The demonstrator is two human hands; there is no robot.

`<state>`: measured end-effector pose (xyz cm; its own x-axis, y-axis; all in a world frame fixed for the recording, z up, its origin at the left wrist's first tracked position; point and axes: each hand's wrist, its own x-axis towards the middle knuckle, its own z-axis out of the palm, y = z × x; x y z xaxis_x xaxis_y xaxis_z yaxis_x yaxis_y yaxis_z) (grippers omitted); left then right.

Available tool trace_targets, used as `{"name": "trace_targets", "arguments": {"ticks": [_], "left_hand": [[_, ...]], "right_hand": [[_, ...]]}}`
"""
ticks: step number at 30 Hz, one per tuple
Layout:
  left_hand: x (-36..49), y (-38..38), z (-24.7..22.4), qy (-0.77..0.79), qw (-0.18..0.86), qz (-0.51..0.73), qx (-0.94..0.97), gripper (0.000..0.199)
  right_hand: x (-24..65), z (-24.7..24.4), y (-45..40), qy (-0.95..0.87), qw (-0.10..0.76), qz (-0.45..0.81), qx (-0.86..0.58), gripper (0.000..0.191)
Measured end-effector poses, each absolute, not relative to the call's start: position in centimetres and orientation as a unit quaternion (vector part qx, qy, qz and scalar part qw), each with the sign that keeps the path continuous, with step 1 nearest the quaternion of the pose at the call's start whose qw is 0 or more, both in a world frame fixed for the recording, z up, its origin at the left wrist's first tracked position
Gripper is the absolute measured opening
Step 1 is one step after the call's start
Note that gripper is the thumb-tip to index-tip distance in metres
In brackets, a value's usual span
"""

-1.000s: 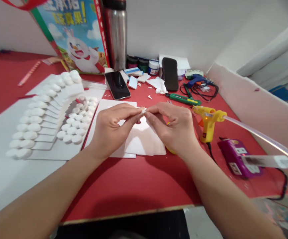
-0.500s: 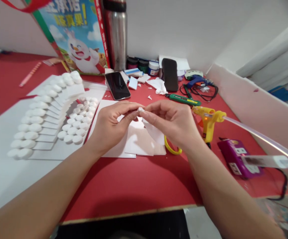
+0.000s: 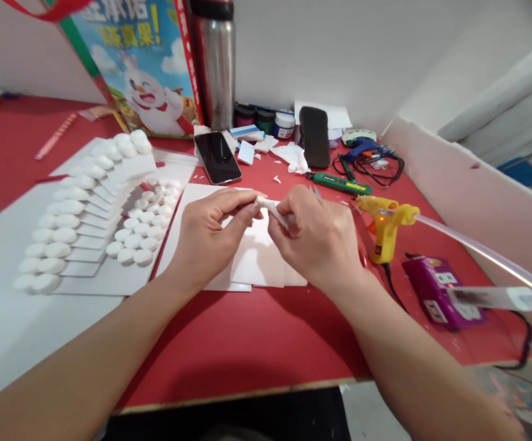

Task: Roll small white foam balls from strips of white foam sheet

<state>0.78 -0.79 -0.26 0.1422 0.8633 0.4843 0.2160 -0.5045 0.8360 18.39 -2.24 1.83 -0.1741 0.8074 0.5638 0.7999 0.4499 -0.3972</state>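
Observation:
My left hand (image 3: 213, 233) has its thumb and forefinger pinched on the left end of a small white soft-looking strip (image 3: 275, 210). From the other end, the bent fingers of my right hand (image 3: 319, 236) grip the same strip, partly hiding it. What it is made of I cannot tell. Beneath both hands lie overlapping white sheets (image 3: 259, 263). Left of them, small white rounded pieces (image 3: 132, 239) sit in rows on a white board. Beyond these, larger white rounded pieces (image 3: 57, 250) stand in pairs at the ends of fanned white cards (image 3: 82, 256).
At right are a yellow glue gun (image 3: 383, 223) with a long clear stick and a purple box (image 3: 440, 291). Behind lie a phone (image 3: 217, 158), a green-handled tool (image 3: 342, 184), a dark case (image 3: 314, 138), paint jars (image 3: 284, 125), a steel bottle (image 3: 215, 67) and a printed carton (image 3: 146, 67).
My right hand has turned and its fingers have curled in, so more of the white strip shows between the hands. The yellow loop by my right wrist is out of sight. My left hand barely moved.

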Motion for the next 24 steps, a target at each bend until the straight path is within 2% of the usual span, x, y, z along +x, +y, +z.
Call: {"name": "trace_targets", "arguments": {"ticks": [2, 4, 6, 9, 12, 14, 16, 19, 24], "left_hand": [[0.6, -0.6, -0.2, 0.384, 0.296, 0.529, 0.697, 0.013], [0.3, -0.3, 0.0, 0.368, 0.291, 0.529, 0.707, 0.014], [0.0, 0.0, 0.3, 0.351, 0.294, 0.527, 0.716, 0.016], [-0.2, 0.1, 0.6, 0.330, 0.308, 0.524, 0.723, 0.017], [-0.2, -0.2, 0.9, 0.310, 0.318, 0.520, 0.729, 0.021], [-0.2, -0.3, 1.1, 0.308, 0.323, 0.515, 0.731, 0.024], [-0.2, -0.2, 1.0, 0.302, 0.322, 0.515, 0.735, 0.025], [-0.3, 0.1, 0.8, 0.258, 0.304, 0.528, 0.750, 0.024], [-0.3, 0.2, 0.7, 0.285, 0.306, 0.519, 0.746, 0.025]], "right_hand": [[18.2, 2.0, -2.5, -0.776, 0.366, -0.036, -0.512, 0.018], [18.5, 2.3, -2.4, -0.778, 0.379, 0.033, -0.500, 0.021], [19.0, 2.7, -1.9, -0.748, 0.404, 0.189, -0.491, 0.031], [20.0, 3.0, -0.9, -0.602, 0.437, 0.461, -0.484, 0.051], [20.3, 3.1, -0.4, -0.447, 0.366, 0.690, -0.436, 0.049], [20.1, 3.2, -0.5, -0.383, 0.298, 0.784, -0.388, 0.044], [19.9, 3.3, -0.7, -0.346, 0.265, 0.828, -0.351, 0.043], [19.8, 3.4, -1.0, -0.323, 0.263, 0.851, -0.320, 0.039], [20.0, 3.3, -1.0, -0.340, 0.266, 0.844, -0.318, 0.028]]}}
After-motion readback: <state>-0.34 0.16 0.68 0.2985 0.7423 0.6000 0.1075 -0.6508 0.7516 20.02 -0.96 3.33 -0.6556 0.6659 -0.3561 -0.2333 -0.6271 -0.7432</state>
